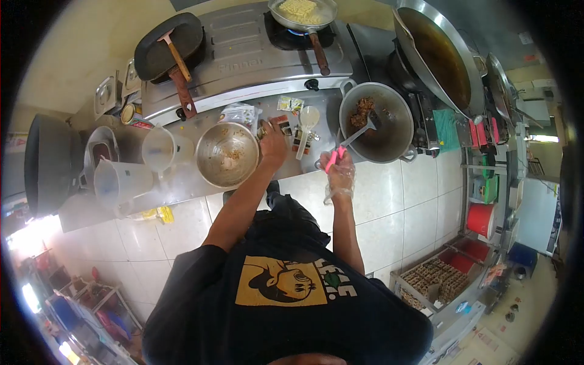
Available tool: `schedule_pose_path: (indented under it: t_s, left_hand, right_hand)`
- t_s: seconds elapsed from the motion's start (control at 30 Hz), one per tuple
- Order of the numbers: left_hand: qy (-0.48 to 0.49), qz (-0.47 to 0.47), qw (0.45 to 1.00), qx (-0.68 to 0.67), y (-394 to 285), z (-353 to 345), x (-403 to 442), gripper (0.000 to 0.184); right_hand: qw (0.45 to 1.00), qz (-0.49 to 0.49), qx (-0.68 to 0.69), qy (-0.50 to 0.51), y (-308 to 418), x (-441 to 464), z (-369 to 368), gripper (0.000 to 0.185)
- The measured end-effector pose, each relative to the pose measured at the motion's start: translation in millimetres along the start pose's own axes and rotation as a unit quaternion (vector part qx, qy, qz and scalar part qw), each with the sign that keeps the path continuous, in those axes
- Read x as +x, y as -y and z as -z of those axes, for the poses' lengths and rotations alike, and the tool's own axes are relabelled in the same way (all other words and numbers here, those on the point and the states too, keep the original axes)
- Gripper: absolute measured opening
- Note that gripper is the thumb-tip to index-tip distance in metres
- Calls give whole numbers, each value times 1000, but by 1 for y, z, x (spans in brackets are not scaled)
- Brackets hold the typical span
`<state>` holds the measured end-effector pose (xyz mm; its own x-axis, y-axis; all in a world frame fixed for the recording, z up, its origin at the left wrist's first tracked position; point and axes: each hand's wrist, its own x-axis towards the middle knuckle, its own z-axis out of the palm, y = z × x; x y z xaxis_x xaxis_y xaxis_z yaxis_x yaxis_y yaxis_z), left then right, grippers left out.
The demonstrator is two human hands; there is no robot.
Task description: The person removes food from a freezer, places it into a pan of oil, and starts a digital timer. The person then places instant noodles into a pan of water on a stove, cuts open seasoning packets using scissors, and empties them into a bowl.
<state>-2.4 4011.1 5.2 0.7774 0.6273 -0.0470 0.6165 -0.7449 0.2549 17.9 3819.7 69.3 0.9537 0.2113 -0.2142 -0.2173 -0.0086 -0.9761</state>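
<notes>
My left hand (275,143) is closed at the steel counter, between a metal bowl (227,155) and several small packets. Its fingers pinch what looks like a small sachet (261,129), mostly covered by them. In a clear plastic glove, my right hand (341,174) grips a spatula (359,132) by its pink handle. The spatula's dark head reaches into a grey two-handled pot (389,137), near brown cooked food (362,112) on the pot's left side. A pale ladle (309,117) lies between my hands. Food bits cling to the bowl's inside.
A pan of noodles (299,12) sits over a lit burner behind the counter. A square pan (159,52) rests on the stove's left. A large wok of brown liquid (435,55) stands right. Plastic jugs (125,180) are at the left; egg trays (435,280) sit lower right.
</notes>
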Motion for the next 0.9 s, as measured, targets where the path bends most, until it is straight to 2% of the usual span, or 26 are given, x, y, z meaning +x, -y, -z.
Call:
schedule_pose_path:
  t_s: [0.03, 0.17, 0.27, 0.33, 0.37, 0.4, 0.43, 0.47, 0.5, 0.53, 0.57, 0.63, 0.67, 0.77, 0.8, 0.87, 0.9]
  left_hand:
    - [-23, 1, 999, 49, 0, -5, 0, 67]
    - [-68, -32, 997, 25, 7, -10, 3, 64]
    - [-28, -44, 998, 24, 1, 8, 4, 55]
    - [-87, -89, 992, 11, -2, 29, -4, 32]
    - [-88, -88, 992, 13, -3, 43, -6, 32]
    - [11, -83, 991, -105, -8, 69, -8, 40]
    - [111, -76, 966, -220, -11, 90, -11, 47]
    - [110, -75, 967, -219, -14, 102, -16, 47]
    - [124, -30, 903, -410, -17, 111, -21, 46]
    - [132, 15, 801, -584, -20, 118, -27, 44]
    - [127, 15, 802, -584, -23, 124, -34, 44]
    - [81, 49, 703, -705, -26, 131, -46, 38]
    - [73, 51, 704, -705, -24, 130, -49, 38]
    - [31, 66, 621, -780, -17, 130, -52, 23]
    - [24, 65, 621, -780, -7, 134, -53, 23]
    - [70, -94, 790, -601, 20, 152, -55, 18]
    - [64, -92, 824, -555, 22, 166, -60, 18]
  right_hand:
    - [999, -15, -28, -32, 7, -1, -1, 31]
    - [995, -26, -90, -19, 26, -6, -1, 29]
    - [999, -11, -39, 13, 17, -3, 1, 31]
    - [999, 12, 8, 40, 3, 4, 5, 33]
    - [996, 35, 52, 65, -3, 7, 7, 35]
    - [996, 36, 54, 66, 2, 6, 2, 35]
    - [996, 57, 29, 69, 15, 2, -8, 36]
    - [994, 78, 5, 72, 27, -3, -18, 37]
    - [994, 78, 6, 73, 39, -8, -28, 37]
    - [991, 85, 38, 100, 52, -14, -38, 37]
    - [985, 93, 70, 127, 58, -15, -44, 37]
    - [989, 68, 65, 117, 54, -9, -49, 35]
    - [992, 41, 59, 104, 52, -8, -51, 33]
    - [990, 81, 20, 112, 54, -3, -48, 30]
    - [989, 83, 21, 119, 63, -3, -47, 30]
    - [970, 45, -81, 226, 98, -7, -44, 25]
    - [972, 31, 5, 232, 110, -17, -51, 18]
